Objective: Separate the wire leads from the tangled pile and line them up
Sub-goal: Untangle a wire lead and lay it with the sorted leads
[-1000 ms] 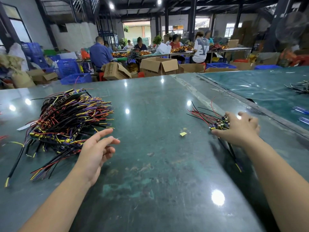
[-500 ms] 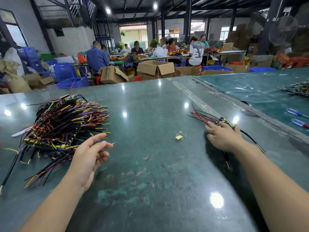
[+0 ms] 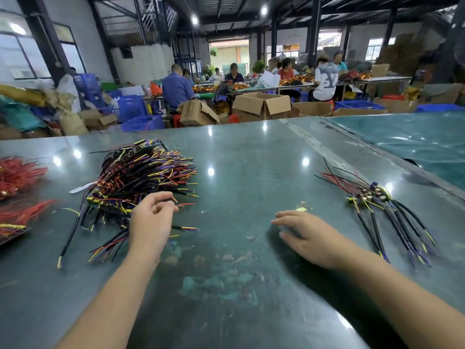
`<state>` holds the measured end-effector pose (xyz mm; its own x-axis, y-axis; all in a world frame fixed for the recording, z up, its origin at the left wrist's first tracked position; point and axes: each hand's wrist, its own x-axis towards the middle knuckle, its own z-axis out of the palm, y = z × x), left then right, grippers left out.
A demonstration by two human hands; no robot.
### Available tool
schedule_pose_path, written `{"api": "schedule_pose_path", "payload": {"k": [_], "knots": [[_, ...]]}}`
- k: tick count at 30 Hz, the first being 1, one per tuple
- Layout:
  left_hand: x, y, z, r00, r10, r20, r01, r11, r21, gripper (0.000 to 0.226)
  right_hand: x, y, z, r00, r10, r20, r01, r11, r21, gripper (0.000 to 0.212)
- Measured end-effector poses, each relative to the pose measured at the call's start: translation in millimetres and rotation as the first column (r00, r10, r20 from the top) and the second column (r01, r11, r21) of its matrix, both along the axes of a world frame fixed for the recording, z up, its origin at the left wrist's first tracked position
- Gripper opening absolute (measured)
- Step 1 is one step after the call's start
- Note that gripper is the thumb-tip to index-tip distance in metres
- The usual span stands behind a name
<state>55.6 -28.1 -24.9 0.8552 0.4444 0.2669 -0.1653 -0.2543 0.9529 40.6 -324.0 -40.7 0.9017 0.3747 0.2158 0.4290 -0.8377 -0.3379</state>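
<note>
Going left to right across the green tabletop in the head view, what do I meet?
Red wire bundles → tangled multicoloured wire pile → left hand → small yellow scrap → right hand → lined-up black leads.

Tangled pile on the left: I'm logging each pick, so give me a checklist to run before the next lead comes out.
1. Left hand at the tangled pile: ok.
2. Grip on a single lead: cannot tell, fingers curl at wire ends, blurred.
3. Right hand free, flat over the table: ok.
4. Sorted row lined up: not ok, leads fan out.
5. Bare space beside the row: ok.
</note>
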Motion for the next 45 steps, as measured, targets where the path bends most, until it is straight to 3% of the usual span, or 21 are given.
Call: {"api": "schedule_pose_path", "payload": {"k": [2, 4, 8, 12, 17, 25, 31, 38, 40, 42, 45], "knots": [[2.1, 18.0, 2.0, 0.982, 0.185, 0.027, -0.187, 0.966, 0.18, 0.025, -0.3, 3.5, -3.2, 0.999, 0.044, -0.008, -0.044, 0.999, 0.02, 0.033], [2.1, 31.4, 0.6, 0.962, 0.269, -0.039, -0.234, 0.893, 0.384, 0.041, -0.4, 4.6, -4.3, 0.999, 0.051, 0.006, -0.052, 0.997, 0.059, 0.03], [3.5, 35.6, -9.4, 0.927, 0.247, -0.282, -0.009, 0.767, 0.641, 0.056, -0.5, 3.5, -4.4, 0.999, 0.038, 0.033, -0.041, 0.992, 0.115, 0.027], [3.4, 37.5, -12.3, 0.926, 0.274, -0.26, -0.004, 0.695, 0.719, 0.05, -2.8, 3.3, -4.1, 0.997, 0.058, 0.05, -0.063, 0.99, 0.125, 0.025], [3.9, 40.7, -8.3, 0.949, 0.271, -0.163, -0.135, 0.814, 0.565, 0.041, -6.2, 5.9, -2.4, 0.995, 0.083, 0.046, -0.089, 0.984, 0.155, 0.023], [3.7, 36.2, -5.2, 0.98, 0.149, -0.136, -0.076, 0.897, 0.434, 0.039, -8.7, 4.8, -1.8, 0.996, 0.081, 0.033, -0.085, 0.984, 0.155, 0.023], [-0.5, 26.6, 5.8, 0.969, 0.144, 0.201, -0.211, 0.903, 0.373, 0.039, -8.9, 5.4, -1.8, 0.996, 0.087, 0.014, -0.089, 0.984, 0.152, 0.023], [-12.9, -4.4, 11.1, 0.951, -0.049, 0.306, 0.042, 0.999, 0.032, 0.04, -15.8, 13.0, 4.2, 0.994, 0.087, -0.065, -0.066, 0.962, 0.264, 0.022], [-16.1, -20.6, 7.3, 0.944, -0.124, 0.305, 0.166, 0.979, -0.115, 0.038, -20.4, 22.7, 8.9, 0.985, 0.088, -0.149, -0.011, 0.893, 0.451, 0.022], [-19.8, -36.4, 2.8, 0.938, -0.191, 0.289, 0.264, 0.935, -0.238, 0.038, -28.4, 38.0, 15.1, 0.951, 0.136, -0.279, 0.102, 0.712, 0.694, 0.028], [-26.0, -54.9, -3.0, 0.922, -0.29, 0.256, 0.35, 0.907, -0.235, 0.039, -37.2, 61.1, 17.0, 0.891, 0.231, -0.391, 0.215, 0.544, 0.811, 0.055]]}}
